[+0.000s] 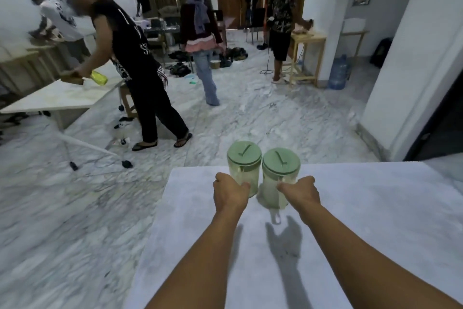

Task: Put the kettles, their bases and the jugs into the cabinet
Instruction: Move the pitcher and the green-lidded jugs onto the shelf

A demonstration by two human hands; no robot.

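Over the white table (350,221), near its far edge, the left hand (229,193) and right hand (302,192) are each gripping a green-lidded jug, left jug (244,158) and right jug (281,165), fingers closed round the handles

Two jugs: the left jug (244,178) and the right jug (278,191) have clear, pale green-tinted plastic bodies that look smooth and slightly glossy. Each is capped by a matt, opaque sage-green plastic lid, the left lid (244,152) and the right lid (281,160). Desk (363,208): white top, matt, faintly mottled. Floor (250,113): polished white marble with grey veins, glossy. Background table (304,39): pale bare wood.
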